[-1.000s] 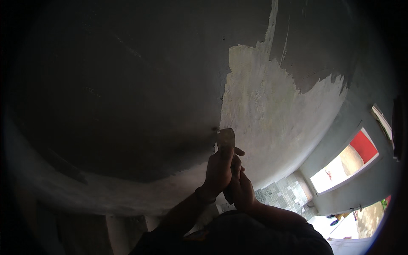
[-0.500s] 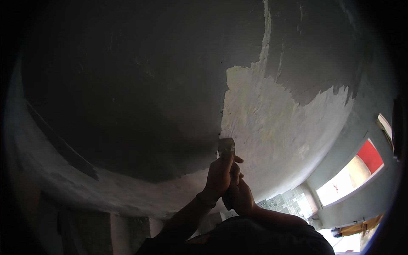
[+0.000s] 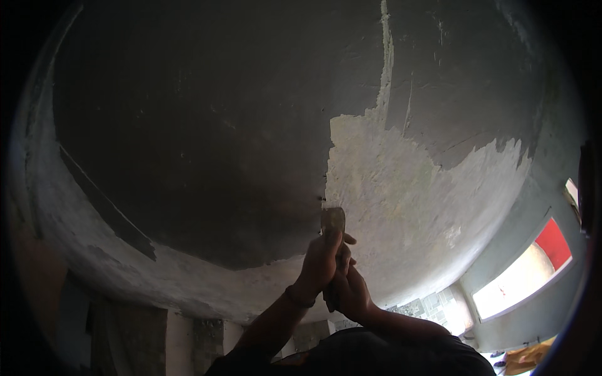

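Both my hands are closed around a scraper (image 3: pixel 333 219) with a short, broad blade. My left hand (image 3: pixel 318 266) grips it higher up, close behind the blade, and a band circles that wrist. Lower on the handle, my right hand (image 3: pixel 352 293) is wrapped round it, hiding most of the handle. The blade's end meets the surface at the border between a dark grey coat (image 3: pixel 207 138) on the left and a pale, bare patch (image 3: pixel 389 182) on the right. Small dark crumbs (image 3: pixel 323 199) show beside the blade's tip.
A ragged pale streak (image 3: pixel 385 69) runs up from the patch. On the right, a bright opening (image 3: pixel 514 282) with a red panel (image 3: pixel 553 245) is set in a grey wall (image 3: pixel 552 169). Pale posts (image 3: pixel 178 341) stand at lower left; yellowish cloth (image 3: pixel 527 358) shows at lower right.
The surface has slid down a little in my view. The scraper has shifted slightly upward along the dark coat's border. Dark crumbs now show at its tip. Both hands keep their grip.
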The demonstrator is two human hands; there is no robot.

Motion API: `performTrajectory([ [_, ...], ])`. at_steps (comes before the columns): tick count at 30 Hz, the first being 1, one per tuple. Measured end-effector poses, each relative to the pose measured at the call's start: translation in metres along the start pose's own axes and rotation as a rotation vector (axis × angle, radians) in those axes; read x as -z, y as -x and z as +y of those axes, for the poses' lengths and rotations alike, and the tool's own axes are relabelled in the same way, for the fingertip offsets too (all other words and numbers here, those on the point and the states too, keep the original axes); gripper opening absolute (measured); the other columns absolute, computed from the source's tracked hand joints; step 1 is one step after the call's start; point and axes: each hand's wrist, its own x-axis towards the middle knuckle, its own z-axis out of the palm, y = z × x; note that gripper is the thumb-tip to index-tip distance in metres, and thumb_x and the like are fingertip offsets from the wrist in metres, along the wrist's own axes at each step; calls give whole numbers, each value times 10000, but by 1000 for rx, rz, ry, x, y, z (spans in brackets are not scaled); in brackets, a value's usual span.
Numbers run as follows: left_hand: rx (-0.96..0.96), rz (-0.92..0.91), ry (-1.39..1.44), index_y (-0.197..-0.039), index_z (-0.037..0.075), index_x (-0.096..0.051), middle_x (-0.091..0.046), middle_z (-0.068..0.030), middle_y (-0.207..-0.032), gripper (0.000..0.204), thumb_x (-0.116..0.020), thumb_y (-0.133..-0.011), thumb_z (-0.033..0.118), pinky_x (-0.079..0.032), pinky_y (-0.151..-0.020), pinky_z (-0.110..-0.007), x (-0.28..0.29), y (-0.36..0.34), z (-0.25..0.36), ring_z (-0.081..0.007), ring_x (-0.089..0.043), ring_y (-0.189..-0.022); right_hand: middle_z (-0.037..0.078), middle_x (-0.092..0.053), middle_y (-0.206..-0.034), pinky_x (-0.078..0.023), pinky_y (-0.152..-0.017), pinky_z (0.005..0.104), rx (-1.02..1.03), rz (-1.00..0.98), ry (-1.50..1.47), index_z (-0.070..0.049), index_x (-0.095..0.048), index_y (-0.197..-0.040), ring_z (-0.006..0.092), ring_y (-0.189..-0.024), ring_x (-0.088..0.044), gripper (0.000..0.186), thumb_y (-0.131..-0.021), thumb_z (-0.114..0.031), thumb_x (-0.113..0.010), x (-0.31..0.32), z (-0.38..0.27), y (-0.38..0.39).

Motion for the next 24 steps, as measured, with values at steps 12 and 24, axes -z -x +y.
performTrajectory([
  [12, 6, 20, -35, -1031, -47, -601, -533, -13, -594, 515, -407, -1099, 425, -561, -699, -336, -7, -9, 22, -105, -525, -480, 84, -590, -634, -445, -376, 271, 89, 36, -3, -15, -484, -1007, 145, -425, -557, 348, -1101, -325, -359, -1, -20, -9],
  [24, -49, 36, -45, -1019, -50, -598, -537, -13, -591, 509, -411, -1100, 416, -566, -699, -342, -10, -9, 30, -102, -523, -476, 76, -597, -652, -460, -390, 275, 86, 65, -15, -10, -478, -1047, 142, -444, -569, 353, -1107, -336, -358, -2, -23, -11],
])
